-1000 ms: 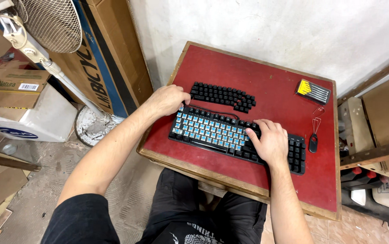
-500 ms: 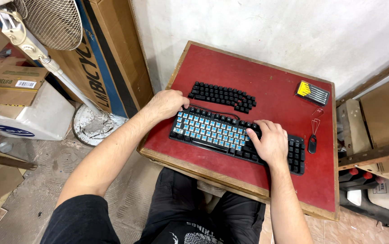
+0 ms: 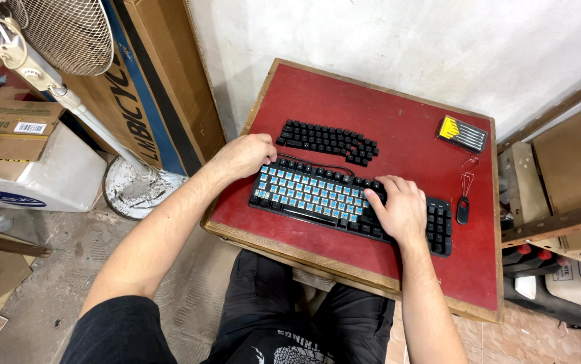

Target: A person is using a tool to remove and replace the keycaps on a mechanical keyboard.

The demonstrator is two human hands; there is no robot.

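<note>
Below, left hand point(image 3: 247, 155) grips black keyboard point(image 3: 344, 199) corner (blue switches bared); right hand point(image 3: 398, 209) flat, fingers spread on keys

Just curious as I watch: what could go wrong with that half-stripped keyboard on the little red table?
The loose keycaps lie in rows beside the left hand; a nudge could scatter them. The keyboard has bare blue switches, and the right hand resting on it might press them. The wire keycap puller sits near the table edge and may fall.

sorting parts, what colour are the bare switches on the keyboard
Light blue switches on the black keyboard, clearest in the head view.
</note>
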